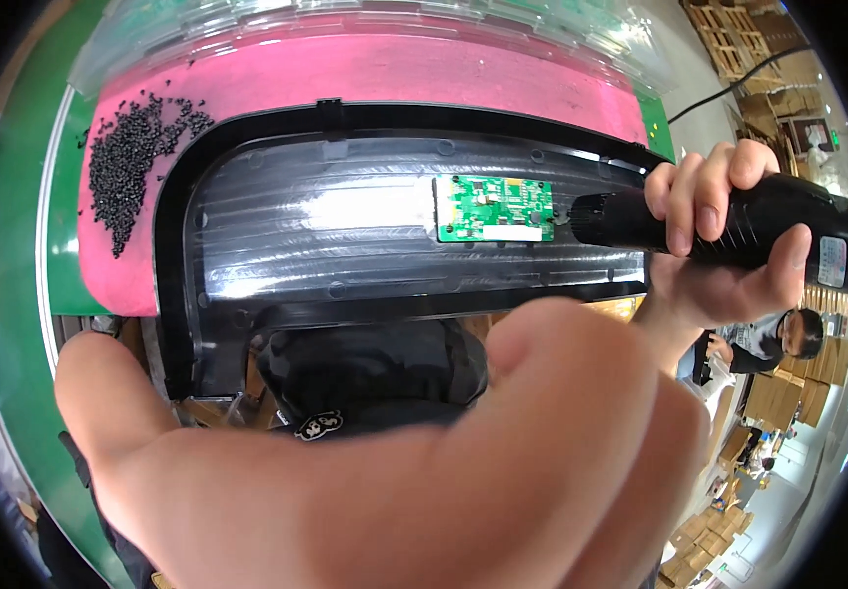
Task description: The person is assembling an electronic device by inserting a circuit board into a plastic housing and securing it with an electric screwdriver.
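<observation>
My right hand [712,226] wraps its fingers round a black electric screwdriver [630,218], held sideways with its tip pointing left. The tip is at the right edge of a green circuit board [503,208], which lies inside a long black plastic housing [277,216] with a raised rim. Large and partly blurred, my left hand [375,471] is raised close to the camera, apart from the housing. Its thumb stands well away from the bent fingers, and nothing shows between them. The hand hides much of the area below.
Many small black screws [134,162] are piled on the pink mat [365,69] at the left. Clear plastic bins [385,25] line the far edge. A green surface [66,245] borders the mat. Another person [777,339] is at the right, near cardboard boxes [777,398].
</observation>
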Motion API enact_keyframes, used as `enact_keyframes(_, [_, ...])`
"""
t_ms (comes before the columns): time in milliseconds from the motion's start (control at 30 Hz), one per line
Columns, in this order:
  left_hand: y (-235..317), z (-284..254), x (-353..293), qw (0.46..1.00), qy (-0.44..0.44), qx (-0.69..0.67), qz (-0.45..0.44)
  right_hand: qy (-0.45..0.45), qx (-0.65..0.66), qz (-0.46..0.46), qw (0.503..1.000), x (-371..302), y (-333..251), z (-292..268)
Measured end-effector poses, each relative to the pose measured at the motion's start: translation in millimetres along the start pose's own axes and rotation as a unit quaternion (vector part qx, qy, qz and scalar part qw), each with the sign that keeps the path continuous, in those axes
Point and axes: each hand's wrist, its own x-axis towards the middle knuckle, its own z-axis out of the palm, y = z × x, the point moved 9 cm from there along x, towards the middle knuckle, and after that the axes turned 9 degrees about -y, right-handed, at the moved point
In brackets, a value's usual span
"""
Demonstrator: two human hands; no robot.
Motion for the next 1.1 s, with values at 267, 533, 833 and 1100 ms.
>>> enact_keyframes(267, [-31,-3,-2,1.0,-0.005,-0.014,-0.024,-0.016,-0.049,0.025,0.998,4,12,12])
enact_keyframes(533, [-111,-4,-77,0.949,-0.003,-0.042,-0.312,-0.001,-0.118,0.054,0.992,1,16,11])
enact_keyframes(833, [-86,47,-172,0.855,-0.032,-0.281,-0.435,0.142,0.205,0.124,0.96,10,11,-29])
enact_keyframes(1100, [-43,144,-246,0.607,0.087,-0.65,-0.449,0.218,0.216,0.167,0.937,3,43,-62])
